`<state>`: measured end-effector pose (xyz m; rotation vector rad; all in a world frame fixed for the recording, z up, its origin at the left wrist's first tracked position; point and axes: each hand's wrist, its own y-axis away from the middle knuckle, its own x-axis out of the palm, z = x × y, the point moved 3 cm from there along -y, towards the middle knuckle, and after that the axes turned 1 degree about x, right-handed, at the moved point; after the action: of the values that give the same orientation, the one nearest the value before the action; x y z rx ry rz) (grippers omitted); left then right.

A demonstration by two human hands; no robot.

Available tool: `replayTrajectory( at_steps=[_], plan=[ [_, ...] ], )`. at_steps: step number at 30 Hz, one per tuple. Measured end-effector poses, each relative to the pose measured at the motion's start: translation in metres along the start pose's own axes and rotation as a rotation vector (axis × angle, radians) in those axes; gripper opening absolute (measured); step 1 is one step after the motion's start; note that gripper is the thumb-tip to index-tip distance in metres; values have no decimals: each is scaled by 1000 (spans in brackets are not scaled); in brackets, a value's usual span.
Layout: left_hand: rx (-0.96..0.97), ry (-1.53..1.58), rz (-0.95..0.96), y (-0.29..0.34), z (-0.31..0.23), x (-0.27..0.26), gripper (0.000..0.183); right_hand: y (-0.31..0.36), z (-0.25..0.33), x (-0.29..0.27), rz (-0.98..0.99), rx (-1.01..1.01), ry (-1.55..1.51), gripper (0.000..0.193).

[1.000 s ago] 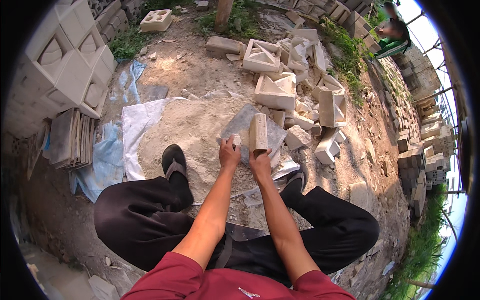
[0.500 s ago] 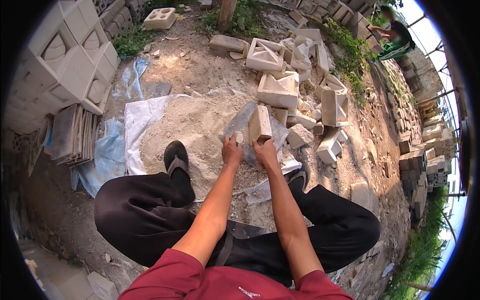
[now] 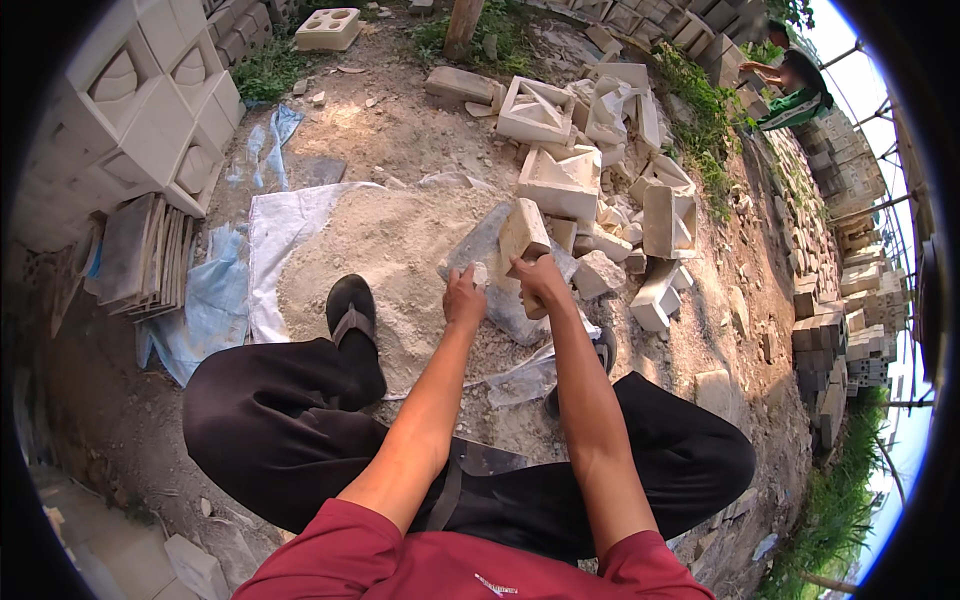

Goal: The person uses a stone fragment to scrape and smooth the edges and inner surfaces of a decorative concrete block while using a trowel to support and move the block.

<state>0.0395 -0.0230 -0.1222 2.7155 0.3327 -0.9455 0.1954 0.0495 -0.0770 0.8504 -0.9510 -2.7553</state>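
My left hand (image 3: pixel 463 297) is closed around a small pale lump (image 3: pixel 480 272), over the near left part of a grey board (image 3: pixel 487 243). My right hand (image 3: pixel 541 286) is closed in a fist at the near end of a cream-coloured block (image 3: pixel 522 230). A short brown stub, seemingly the end of a tool's handle, shows below this fist; the rest of the tool is hidden. The block stands on the board, its long side running away from me. Sandy powder (image 3: pixel 370 250) lies left of the board, heaped on a white sheet (image 3: pixel 275 235).
Broken and hollow cream blocks (image 3: pixel 560 180) are piled beyond and right of the board. Patterned blocks (image 3: pixel 125 110) are stacked at the left, above thin boards (image 3: pixel 150 255). Blue plastic (image 3: pixel 215 300) lies nearby. Another person (image 3: pixel 790 85) is at the far right.
My right hand has lifted slightly and turned, moving a little right at the block's near end. My left hand has stayed in nearly the same place.
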Motion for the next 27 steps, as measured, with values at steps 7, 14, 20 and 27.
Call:
replayTrajectory(
  at_steps=[7, 14, 20, 27],
  plan=[
    [11, 7, 44, -4, -13, 4, 49, 17, -44, 20, -296, -228, 242, 90],
    [-3, -25, 45, -5, 0, -7, 47, 40, 2, 0, -251, -255, 88, 80],
    [17, -21, 33, -4, -13, 0, 48, 52, -46, 7, -319, -209, 170, 78],
    [6, 19, -13, -5, -1, 3, 47, 74, -41, 21, -366, -303, 138, 76]
  ],
)
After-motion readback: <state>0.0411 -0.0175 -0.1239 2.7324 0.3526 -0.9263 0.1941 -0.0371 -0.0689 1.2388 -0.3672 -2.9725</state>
